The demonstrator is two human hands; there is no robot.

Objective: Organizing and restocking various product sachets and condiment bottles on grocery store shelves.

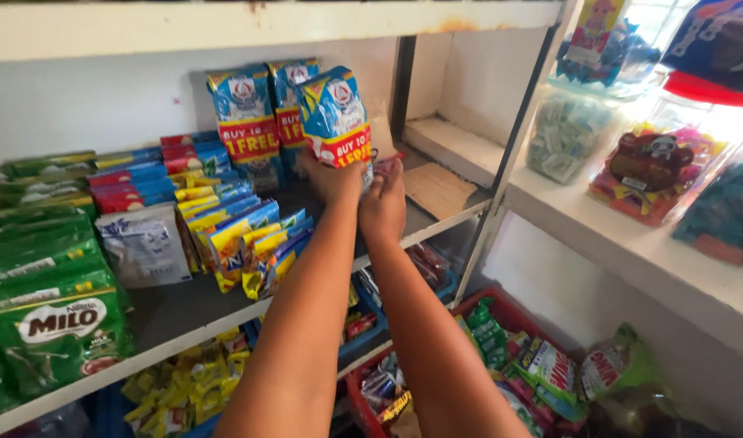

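Observation:
Both my arms reach forward over a dark shelf [177,308]. My left hand [329,177] grips the bottom of a blue bag with a red and yellow band [336,113], holding it upright above the shelf. My right hand [383,204] is beside it, fingers curled against the bag's lower right corner. Just behind stand two more blue bags of the same kind [243,122], upright against the white back wall.
Yellow and blue sachets [250,239], a white pouch [144,243], red and blue flat packs [156,174] and green pouches [51,324] fill the shelf's left. A red crate [501,312] of snacks sits below. Clear candy jars [659,166] stand on the right ledge.

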